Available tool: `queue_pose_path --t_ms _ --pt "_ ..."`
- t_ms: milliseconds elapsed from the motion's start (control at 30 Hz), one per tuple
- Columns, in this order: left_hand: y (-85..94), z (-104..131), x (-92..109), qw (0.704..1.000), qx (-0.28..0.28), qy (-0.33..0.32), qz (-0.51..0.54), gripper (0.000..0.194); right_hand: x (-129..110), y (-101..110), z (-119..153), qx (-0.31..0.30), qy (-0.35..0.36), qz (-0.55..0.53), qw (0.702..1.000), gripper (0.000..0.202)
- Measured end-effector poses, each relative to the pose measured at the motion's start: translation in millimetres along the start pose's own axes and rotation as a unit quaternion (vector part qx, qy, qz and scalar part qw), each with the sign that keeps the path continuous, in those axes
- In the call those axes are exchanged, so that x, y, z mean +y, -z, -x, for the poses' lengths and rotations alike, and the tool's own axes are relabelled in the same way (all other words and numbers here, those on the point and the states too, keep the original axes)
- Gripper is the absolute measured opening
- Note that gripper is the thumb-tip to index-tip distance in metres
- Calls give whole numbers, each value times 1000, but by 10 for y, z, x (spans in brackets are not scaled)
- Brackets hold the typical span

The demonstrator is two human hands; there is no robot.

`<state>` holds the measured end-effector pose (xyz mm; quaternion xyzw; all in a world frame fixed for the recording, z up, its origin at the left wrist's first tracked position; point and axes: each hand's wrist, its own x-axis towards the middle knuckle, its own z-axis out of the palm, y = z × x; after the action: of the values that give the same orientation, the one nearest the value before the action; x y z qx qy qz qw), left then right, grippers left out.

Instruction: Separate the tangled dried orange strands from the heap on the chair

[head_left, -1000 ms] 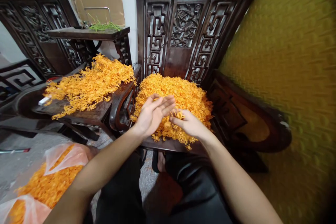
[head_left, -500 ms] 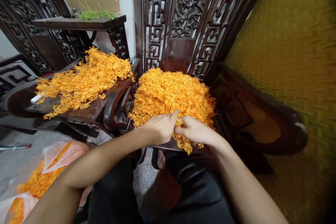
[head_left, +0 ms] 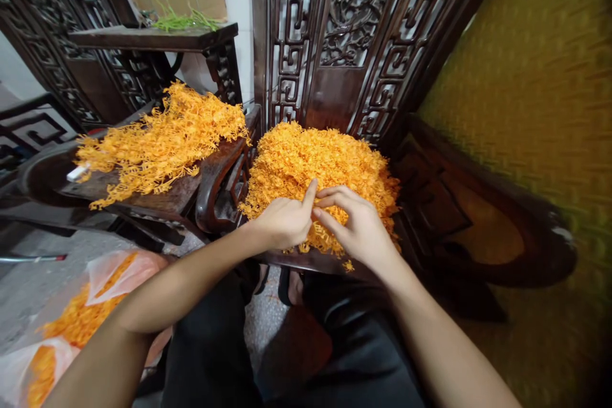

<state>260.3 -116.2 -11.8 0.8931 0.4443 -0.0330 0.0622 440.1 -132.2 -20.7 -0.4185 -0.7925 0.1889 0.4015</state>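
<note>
A big heap of curly orange pieces [head_left: 315, 153] lies on the dark wooden chair seat [head_left: 306, 260] in front of me. Over its near edge is my left hand [head_left: 287, 220], fingers curled in and the index finger pointing up; what it pinches, if anything, is too small to make out. My right hand [head_left: 356, 223] is just beside it, fingers bent but apart, its tips close to my left index finger, with nothing visible held. One small orange piece [head_left: 349, 265] lies near the seat's front edge, below my right hand.
Another orange pile [head_left: 167, 140] covers the chair seat on the left, with a white object [head_left: 78, 173] at its edge. Green stems [head_left: 184, 20] lie on a small dark table [head_left: 143, 40]. A plastic bag [head_left: 102, 284] with orange pieces stands at lower left. A carved armrest [head_left: 516, 236] is at right.
My right hand's fingers have spread and lifted slightly from my left hand. The orange strand that hung below my hands over the seat edge no longer shows there. The view has shifted slightly.
</note>
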Motion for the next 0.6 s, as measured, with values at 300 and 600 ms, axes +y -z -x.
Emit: queue_pose_path --t_ms 300,600 --pt "-165 63 -452 875 66 129 461 22 713 306 -222 457 -140 -144 866 23" --pt "-277 -177 -493 725 65 210 652 24 752 97 -551 183 -104 135 968 23"
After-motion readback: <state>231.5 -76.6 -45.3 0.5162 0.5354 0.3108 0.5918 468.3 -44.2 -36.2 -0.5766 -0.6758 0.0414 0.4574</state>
